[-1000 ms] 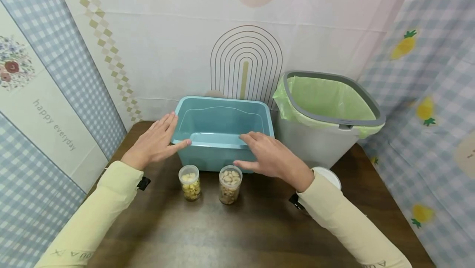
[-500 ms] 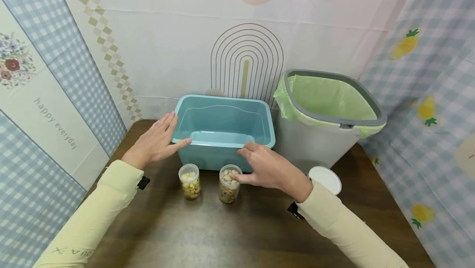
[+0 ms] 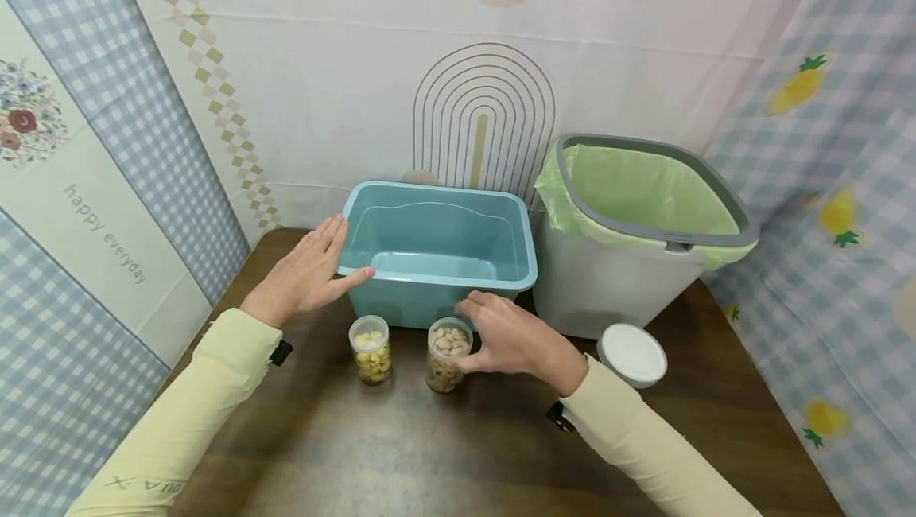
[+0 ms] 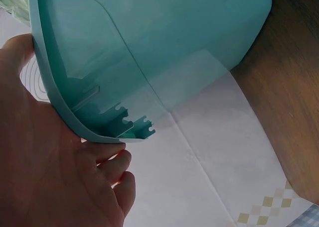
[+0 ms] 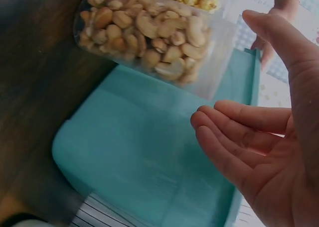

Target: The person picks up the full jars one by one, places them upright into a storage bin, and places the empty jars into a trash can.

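My right hand (image 3: 511,340) is beside a clear jar of mixed nuts (image 3: 447,346). In the right wrist view the jar of nuts (image 5: 149,38) lies ahead of my spread thumb and fingers (image 5: 234,142), with a gap to the fingertips. A second clear jar, filled with yellow popcorn (image 3: 371,351), stands to the left. My left hand (image 3: 304,270) is at the front left corner of a blue-green plastic bin (image 3: 422,302), its fingers extended. In the left wrist view the left hand (image 4: 60,152) lies right at the bin's rim (image 4: 47,82).
To the right of the bin stands a light grey trash can (image 3: 608,286) with a green bag liner and dark grey rim. A white-lidded round container (image 3: 633,354) sits before it on the dark wood table (image 3: 386,453). Patterned cloths (image 3: 343,87) hang behind and at both sides.
My right hand has come down and toward me, from over the bin's front edge to the side of the nut jar. The white-lidded container has come out from behind the sleeve.
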{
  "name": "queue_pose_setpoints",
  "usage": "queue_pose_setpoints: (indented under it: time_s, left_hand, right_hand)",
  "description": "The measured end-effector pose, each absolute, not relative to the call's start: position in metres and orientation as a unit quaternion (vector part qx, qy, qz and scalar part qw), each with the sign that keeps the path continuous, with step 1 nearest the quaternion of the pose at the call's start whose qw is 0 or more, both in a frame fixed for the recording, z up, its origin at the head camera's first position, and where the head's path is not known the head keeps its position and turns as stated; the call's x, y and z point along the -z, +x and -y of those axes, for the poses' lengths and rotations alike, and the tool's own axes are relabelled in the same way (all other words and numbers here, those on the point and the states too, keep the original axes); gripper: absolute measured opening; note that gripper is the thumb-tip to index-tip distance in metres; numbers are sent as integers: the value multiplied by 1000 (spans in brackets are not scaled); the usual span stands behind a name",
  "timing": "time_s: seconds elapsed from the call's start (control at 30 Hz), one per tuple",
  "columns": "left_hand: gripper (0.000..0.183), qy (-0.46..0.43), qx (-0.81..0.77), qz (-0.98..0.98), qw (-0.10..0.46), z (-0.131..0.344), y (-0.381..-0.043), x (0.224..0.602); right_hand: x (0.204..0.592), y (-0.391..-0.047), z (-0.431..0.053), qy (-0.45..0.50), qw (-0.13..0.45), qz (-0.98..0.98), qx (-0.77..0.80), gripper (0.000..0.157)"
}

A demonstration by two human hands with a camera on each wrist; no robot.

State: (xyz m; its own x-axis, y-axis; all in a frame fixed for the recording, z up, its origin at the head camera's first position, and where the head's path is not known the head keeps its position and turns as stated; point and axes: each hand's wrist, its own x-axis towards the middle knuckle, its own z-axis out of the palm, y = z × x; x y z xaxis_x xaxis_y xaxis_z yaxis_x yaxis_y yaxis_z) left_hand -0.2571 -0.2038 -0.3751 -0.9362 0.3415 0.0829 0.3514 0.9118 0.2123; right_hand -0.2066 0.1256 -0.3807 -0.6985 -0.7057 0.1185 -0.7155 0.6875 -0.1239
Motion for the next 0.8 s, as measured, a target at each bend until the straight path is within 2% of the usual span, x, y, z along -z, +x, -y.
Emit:
queue_pose_setpoints:
  time_s: [0.33, 0.8]
  left_hand:
    - [100, -175, 117, 977, 25, 203, -258, 376]
    - [100, -174, 119, 977, 24, 203, -258, 376]
  right_hand:
    - [403, -218, -123, 405, 30, 902, -148, 62]
    - [424, -232, -120, 398, 2, 889, -225, 64]
